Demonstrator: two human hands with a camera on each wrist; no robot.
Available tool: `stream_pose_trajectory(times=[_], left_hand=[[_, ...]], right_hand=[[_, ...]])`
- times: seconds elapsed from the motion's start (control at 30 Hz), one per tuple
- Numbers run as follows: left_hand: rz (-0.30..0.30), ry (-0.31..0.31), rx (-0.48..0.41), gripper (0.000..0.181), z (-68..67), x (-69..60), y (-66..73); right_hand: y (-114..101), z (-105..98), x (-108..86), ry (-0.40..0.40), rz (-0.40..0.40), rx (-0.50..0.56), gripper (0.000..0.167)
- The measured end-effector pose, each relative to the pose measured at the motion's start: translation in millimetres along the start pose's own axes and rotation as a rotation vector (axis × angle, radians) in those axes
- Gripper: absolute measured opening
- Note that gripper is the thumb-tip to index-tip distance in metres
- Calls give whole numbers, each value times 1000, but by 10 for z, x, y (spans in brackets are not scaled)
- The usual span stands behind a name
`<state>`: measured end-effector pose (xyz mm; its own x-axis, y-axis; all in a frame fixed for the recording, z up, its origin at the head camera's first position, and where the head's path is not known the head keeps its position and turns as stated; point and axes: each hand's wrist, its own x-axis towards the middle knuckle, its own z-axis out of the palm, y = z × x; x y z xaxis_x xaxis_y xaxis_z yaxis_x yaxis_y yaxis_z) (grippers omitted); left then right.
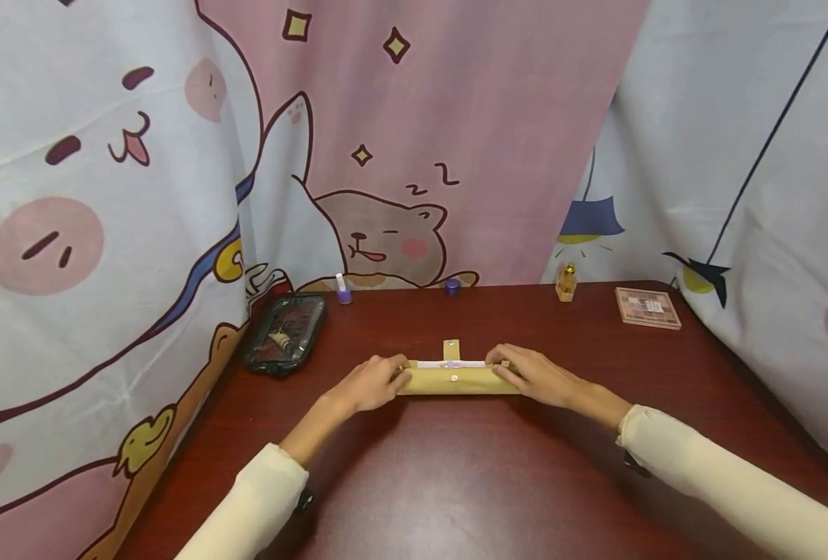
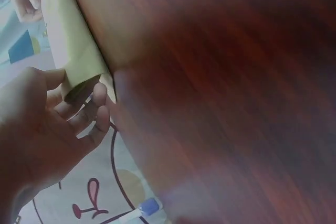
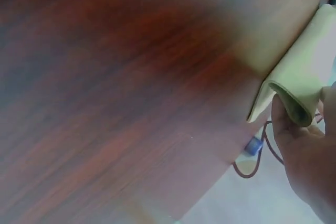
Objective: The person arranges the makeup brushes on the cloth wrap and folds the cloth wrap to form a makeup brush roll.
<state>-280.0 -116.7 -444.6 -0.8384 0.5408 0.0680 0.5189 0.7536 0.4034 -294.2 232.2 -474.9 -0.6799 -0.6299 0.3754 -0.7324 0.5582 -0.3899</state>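
A yellow case (image 1: 428, 383) with a rolled-over front lies across the table. A strap with a snap (image 1: 451, 351) sticks out from its far side, and a white strip shows along its upper edge. My left hand (image 1: 373, 383) pinches the case's left end between thumb and fingers. At the other end, my right hand (image 1: 538, 377) holds it the same way. Both wrist views show the yellow material (image 2: 79, 45) curling into an open-ended tube (image 3: 302, 80) at the fingers. What lies inside the fold is mostly hidden.
Left of the case lies a dark clear-topped pouch (image 1: 286, 330). Along the back stand a white-and-purple bottle (image 1: 344, 290), a small purple jar (image 1: 452, 287) and a gold bottle (image 1: 566, 283). A flat palette (image 1: 648, 308) lies back right. Printed curtains (image 1: 498, 140) enclose the table (image 1: 428, 474).
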Motion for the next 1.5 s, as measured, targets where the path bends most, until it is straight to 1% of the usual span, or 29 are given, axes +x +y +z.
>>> stream_pose_trajectory(times=[0.13,0.2,0.3,0.4,0.5,0.6,0.7,0.8,0.87,1.0,1.13,1.23,1.33,1.4,1.5], left_hand=[[-45,-20,-39,25,7,130,-72],[-51,-4,-18,23,27,206,-115],[-49,24,24,21,58,307,-165],[-52,28,59,22,82,370,-196],[-58,25,76,19,86,402,-217],[-52,33,75,14,83,420,-227],[-43,33,61,13,78,446,-205],[-29,30,46,16,94,498,-167],[-24,22,38,19,113,545,-136],[-22,12,19,21,163,675,-82],[-38,6,-16,24,189,821,-34],[-55,-11,-45,29,209,915,-15],[-66,-35,-52,34,247,994,-21],[-64,-45,-62,33,273,1035,-24],[-40,-43,-94,28,299,1081,-21]], right_hand=[[95,35,85,-3,15,12,12],[123,49,126,1,25,4,12],[157,76,179,14,25,-38,11],[168,103,231,23,26,-91,9],[150,124,306,23,23,-126,13],[98,150,389,20,29,-91,14],[26,177,448,-4,75,-6,12],[-38,219,476,-31,133,72,23],[-65,249,486,-39,155,100,27],[-70,310,512,-6,148,104,22],[-58,327,538,17,139,103,16],[-54,324,547,9,154,122,14],[-53,320,548,10,156,124,12],[-54,319,549,15,150,122,12],[-58,314,547,28,134,119,12]])
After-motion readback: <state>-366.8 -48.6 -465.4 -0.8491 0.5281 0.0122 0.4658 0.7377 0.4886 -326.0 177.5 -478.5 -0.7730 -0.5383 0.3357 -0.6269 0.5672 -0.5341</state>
